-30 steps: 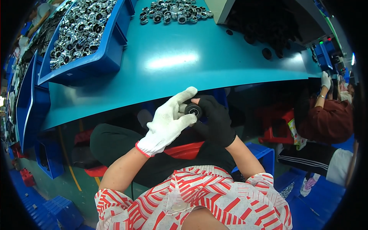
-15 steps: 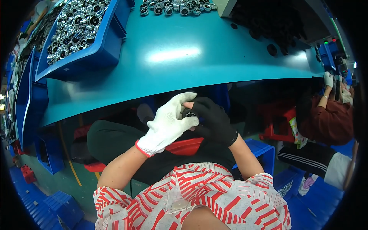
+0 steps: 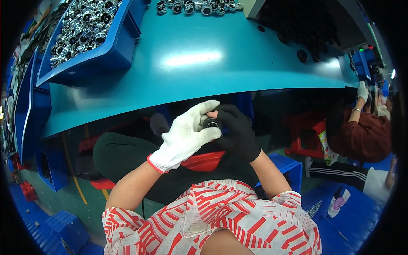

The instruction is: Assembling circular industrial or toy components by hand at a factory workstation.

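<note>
- Left hand [image 3: 186,138]: white knit glove with a red cuff, raised over the lap just below the near edge of the counter; grip closed, fingers wrapped over the top and near side of a small round part.
- Right hand [image 3: 238,131]: black glove, pressed against the left hand from the right; grip closed on the same part, thumb and fingers cupping its far side.
- Small round black part [image 3: 211,123]: dark ring-shaped piece with a lighter centre, held between both hands in the air, below the counter edge and above the lap; mostly covered by the fingers, so finer detail cannot be told.
- Counter [image 3: 191,80]: teal, glossy, curved by the lens, with a bright light reflection near its middle.
- Blue bin [image 3: 108,57]: on the counter's left, far from the hands, filled with shiny metal ring-shaped parts [image 3: 80,27].
- Row of loose metal parts [image 3: 195,7]: at the counter's far edge, top centre.
- Dark round parts [image 3: 302,55]: heaped at the counter's upper right.
- Striped shirt [image 3: 221,221]: red and white, on the person wearing the camera, lower centre.
- Co-worker [image 3: 365,131]: seated at right in a dark red top, one white-gloved hand raised toward the counter's right end.
</note>
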Motion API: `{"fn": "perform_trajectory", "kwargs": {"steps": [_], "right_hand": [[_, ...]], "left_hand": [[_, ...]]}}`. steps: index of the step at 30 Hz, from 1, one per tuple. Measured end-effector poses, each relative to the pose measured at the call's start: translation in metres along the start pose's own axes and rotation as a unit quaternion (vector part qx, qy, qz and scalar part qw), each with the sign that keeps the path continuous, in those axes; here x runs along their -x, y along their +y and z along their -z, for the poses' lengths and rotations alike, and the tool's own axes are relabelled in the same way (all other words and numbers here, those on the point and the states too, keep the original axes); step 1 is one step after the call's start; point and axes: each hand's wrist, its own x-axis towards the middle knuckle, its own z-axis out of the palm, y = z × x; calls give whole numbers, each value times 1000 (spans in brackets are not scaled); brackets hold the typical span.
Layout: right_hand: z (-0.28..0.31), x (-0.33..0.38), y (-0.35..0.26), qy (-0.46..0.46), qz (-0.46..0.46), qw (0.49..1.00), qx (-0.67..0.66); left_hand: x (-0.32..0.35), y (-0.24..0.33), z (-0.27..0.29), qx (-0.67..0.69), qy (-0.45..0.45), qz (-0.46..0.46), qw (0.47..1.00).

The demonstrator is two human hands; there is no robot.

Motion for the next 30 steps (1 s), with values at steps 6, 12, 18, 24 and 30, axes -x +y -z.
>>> {"fn": "perform_trajectory", "kwargs": {"steps": [6, 12, 18, 24, 30], "right_hand": [[-7, -1, -4, 35, 14, 998, 47], [-8, 3, -5, -10, -36, 999, -25], [-2, 20, 4, -34, -18, 998, -42], [-2, 39, -3, 66, -53, 994, -67], [7, 50, -9, -11, -6, 996, -90]], "left_hand": [[-1, 7, 2, 8, 1, 37, 999], [-3, 12, 4, -35, -10, 86, 996], [-1, -7, 1, -70, -41, 33, 996], [14, -10, -9, 91, -32, 89, 991], [27, -16, -10, 7, -50, 82, 995]]}}
